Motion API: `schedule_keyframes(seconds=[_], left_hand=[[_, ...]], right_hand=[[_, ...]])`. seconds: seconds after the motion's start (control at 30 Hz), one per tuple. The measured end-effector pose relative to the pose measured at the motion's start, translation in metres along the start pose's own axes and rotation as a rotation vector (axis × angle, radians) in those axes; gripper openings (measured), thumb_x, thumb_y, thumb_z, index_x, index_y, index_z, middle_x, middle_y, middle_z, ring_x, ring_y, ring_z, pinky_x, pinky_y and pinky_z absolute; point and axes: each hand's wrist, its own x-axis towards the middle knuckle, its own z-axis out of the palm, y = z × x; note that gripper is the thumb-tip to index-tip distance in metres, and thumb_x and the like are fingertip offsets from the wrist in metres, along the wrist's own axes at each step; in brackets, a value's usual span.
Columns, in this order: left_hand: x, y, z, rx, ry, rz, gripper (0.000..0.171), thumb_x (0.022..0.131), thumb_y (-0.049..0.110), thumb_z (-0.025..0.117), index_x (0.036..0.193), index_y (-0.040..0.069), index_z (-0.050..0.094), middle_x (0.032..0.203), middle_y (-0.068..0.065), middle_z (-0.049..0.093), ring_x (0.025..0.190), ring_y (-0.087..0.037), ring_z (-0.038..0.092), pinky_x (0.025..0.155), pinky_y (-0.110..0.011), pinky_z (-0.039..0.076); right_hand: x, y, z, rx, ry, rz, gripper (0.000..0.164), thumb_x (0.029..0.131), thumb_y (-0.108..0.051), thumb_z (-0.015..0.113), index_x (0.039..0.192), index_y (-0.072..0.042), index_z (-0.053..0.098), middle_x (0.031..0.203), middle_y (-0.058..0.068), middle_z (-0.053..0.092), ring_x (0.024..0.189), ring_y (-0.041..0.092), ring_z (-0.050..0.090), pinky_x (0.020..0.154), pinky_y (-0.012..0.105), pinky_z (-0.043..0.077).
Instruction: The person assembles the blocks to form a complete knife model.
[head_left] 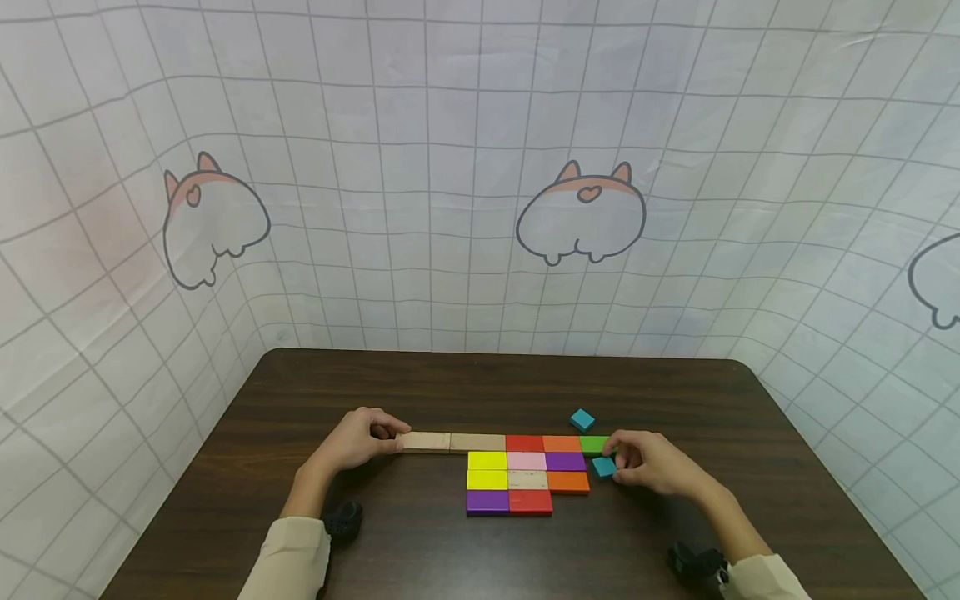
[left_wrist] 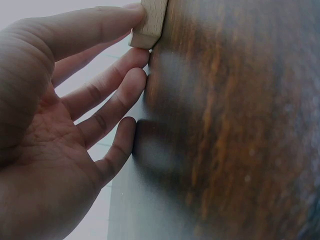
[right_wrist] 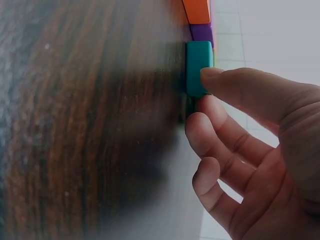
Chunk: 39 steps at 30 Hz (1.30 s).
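My left hand [head_left: 356, 439] pinches the left end of a plain wooden block [head_left: 427, 442] lying flat on the table. In the left wrist view, the thumb lies against that pale block, and the other fingertips reach down to the tabletop. My right hand [head_left: 652, 461] holds a small teal block [head_left: 603, 467] between thumb and fingers, slightly askew beside a purple block [head_left: 566, 462]. Its index finger touches or nearly touches a green block [head_left: 592, 445] at the top row's right end. In the right wrist view, the thumb presses the teal block's face.
A second plain block [head_left: 477, 442], a red block [head_left: 524, 443] and an orange block [head_left: 561, 443] continue the top row. Below sit shorter rows of yellow, pink, purple, wood, orange and red blocks. Another teal block [head_left: 582, 419] lies behind the row on the dark table [head_left: 420, 550].
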Motion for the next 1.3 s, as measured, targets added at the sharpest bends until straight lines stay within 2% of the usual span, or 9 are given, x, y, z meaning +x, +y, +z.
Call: schedule_keyframes(seconds=[0.47,0.93,1.3], left_hand=[[-0.001,0.001,-0.001,0.001,0.003,-0.002,0.019,0.09,0.015,0.079,0.109,0.018,0.081,0.097,0.0,0.069,0.082,-0.015,0.059,0.072,-0.033,0.049],[-0.002,0.001,-0.001,-0.001,0.006,0.003,0.02,0.09,0.015,0.08,0.109,0.018,0.081,0.096,0.0,0.069,0.081,-0.015,0.058,0.072,-0.033,0.05],[-0.001,0.001,-0.001,-0.002,0.004,0.002,0.02,0.09,0.016,0.079,0.109,0.019,0.081,0.095,0.001,0.069,0.082,-0.015,0.059,0.072,-0.033,0.05]], right_hand=[[0.006,-0.006,0.004,-0.021,0.008,0.034,0.021,0.091,-0.015,0.078,0.107,-0.009,0.065,0.08,-0.003,0.06,0.068,0.006,0.051,0.062,0.023,0.043],[0.011,-0.01,0.006,-0.027,0.019,0.083,0.02,0.09,-0.016,0.079,0.104,-0.01,0.066,0.08,-0.003,0.06,0.069,0.008,0.053,0.064,0.023,0.045],[0.012,-0.01,0.008,-0.023,0.013,0.076,0.019,0.091,-0.015,0.078,0.106,-0.01,0.068,0.084,-0.003,0.063,0.071,0.009,0.054,0.065,0.023,0.047]])
